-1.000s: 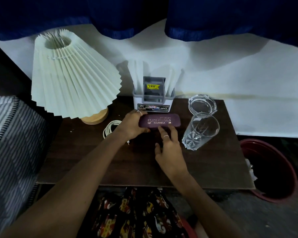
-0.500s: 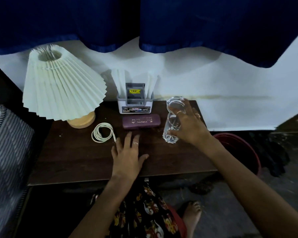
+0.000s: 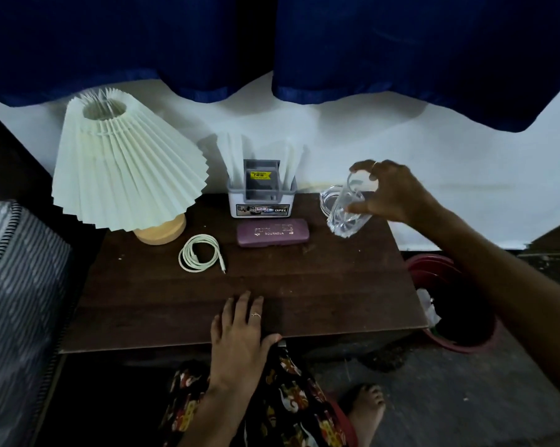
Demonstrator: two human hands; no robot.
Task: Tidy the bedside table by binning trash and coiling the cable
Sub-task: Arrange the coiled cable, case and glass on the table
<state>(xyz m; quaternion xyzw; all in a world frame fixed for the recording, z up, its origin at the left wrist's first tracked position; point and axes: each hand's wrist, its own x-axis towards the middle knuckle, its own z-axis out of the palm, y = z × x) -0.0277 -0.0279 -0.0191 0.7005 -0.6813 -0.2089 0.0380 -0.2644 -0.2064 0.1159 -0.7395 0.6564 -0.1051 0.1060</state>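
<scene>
1. Two hands are mine. My right hand (image 3: 389, 191) is closed around the glass (image 3: 348, 209), with fingers over the rim and my thumb low on the side. The glass is tilted, and I cannot tell if its bottom touches the table (image 3: 304, 295).

2. My left hand (image 3: 239, 330) lies flat and open on the front edge of the table. It holds nothing.

3. I think the glass is hard, a bit heavy and slippery. It could break if it drops or bumps the little glass dish (image 3: 328, 196) just behind it. I should hold it around the middle, not only at the rim, and put it down softly.

4. The white cable (image 3: 198, 253) is on the table, between the lamp (image 3: 127, 162) and the purple case (image 3: 273, 232). It is already in a loose round coil, with its plug end sticking out toward me.

5. I think the cable is light and bendy. It could spring open if I grab one strand. It is best to pinch all the loops together on one side.

6. The purple case sits in front of the white holder (image 3: 260, 201) at the back. It looks hard and smooth, and easy to hold by its long sides.

7. The red bin (image 3: 452, 343) is on the floor, just to the right of the table. Something pale lies at its near edge. I see no trash on the table top.
</scene>
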